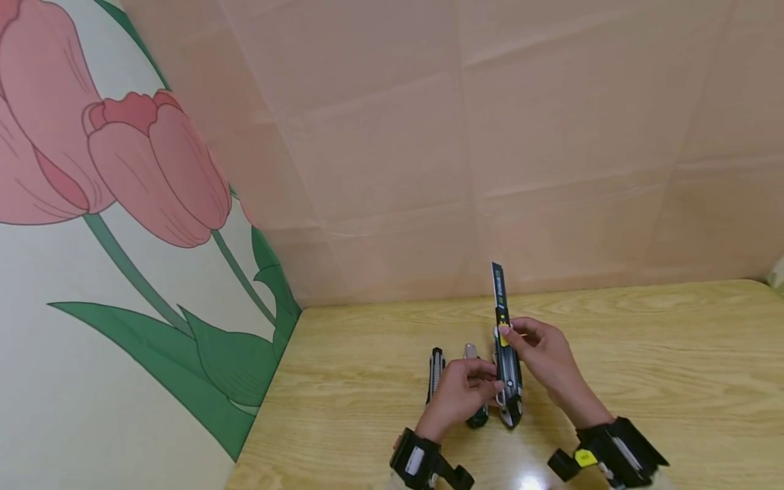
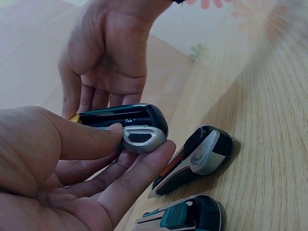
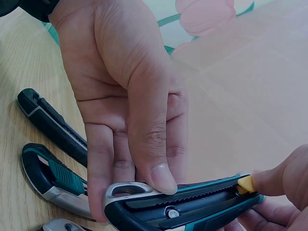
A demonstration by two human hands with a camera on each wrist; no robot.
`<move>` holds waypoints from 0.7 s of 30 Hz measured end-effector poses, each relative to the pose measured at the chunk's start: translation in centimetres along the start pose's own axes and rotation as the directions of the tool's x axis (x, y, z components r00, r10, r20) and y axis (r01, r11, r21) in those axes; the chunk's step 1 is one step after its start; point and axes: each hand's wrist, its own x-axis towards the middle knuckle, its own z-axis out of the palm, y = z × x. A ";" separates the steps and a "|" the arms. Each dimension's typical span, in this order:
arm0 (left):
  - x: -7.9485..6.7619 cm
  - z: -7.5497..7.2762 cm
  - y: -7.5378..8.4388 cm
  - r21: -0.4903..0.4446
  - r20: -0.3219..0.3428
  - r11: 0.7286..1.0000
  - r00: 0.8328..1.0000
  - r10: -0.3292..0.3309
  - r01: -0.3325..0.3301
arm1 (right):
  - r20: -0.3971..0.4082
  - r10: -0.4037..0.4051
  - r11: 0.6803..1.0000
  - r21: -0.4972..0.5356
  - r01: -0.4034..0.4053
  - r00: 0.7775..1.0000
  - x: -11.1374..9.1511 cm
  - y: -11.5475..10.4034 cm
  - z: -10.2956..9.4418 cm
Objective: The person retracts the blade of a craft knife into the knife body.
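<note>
My right hand (image 1: pixel 545 350) holds a black-and-green utility knife (image 1: pixel 507 367), its thumb on the yellow slider (image 3: pixel 246 184). From the far end of the handle the dark snap-off blade (image 1: pixel 499 282) sticks out. At the near end, by the silver loop (image 2: pixel 143 138), my left hand (image 1: pixel 462 391) pinches the handle between thumb and fingers. On the table beneath lie more utility knives: a black one (image 1: pixel 436 367), one with a green slider (image 3: pixel 65 175), and a silver-ended one (image 2: pixel 207 149) partly hidden in the head view by the held knife.
The wooden table (image 1: pixel 367 340) runs back to a wall hung with a creased pinkish-brown sheet (image 1: pixel 465 136). Painted tulips (image 1: pixel 159 163) cover the wall at left. Each wrist wears a black camera mount (image 1: pixel 618 452).
</note>
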 end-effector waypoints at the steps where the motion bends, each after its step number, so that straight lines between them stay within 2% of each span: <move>1: 0.0 0.0 0.0 0.000 0.000 1.000 1.000 -0.002 0.002 | 0.000 0.000 1.000 0.001 0.000 1.000 0.0 0.0 0.0; 12: 0.0 -0.2 0.1 0.017 -0.001 1.000 1.000 -0.013 0.013 | 0.012 0.025 1.000 -0.018 -0.025 1.000 0.1 -0.1 -0.1; 21: -0.1 -0.3 0.1 0.078 -0.018 0.997 1.000 0.002 -0.001 | 0.021 0.011 1.000 -0.008 -0.010 1.000 0.2 0.0 0.0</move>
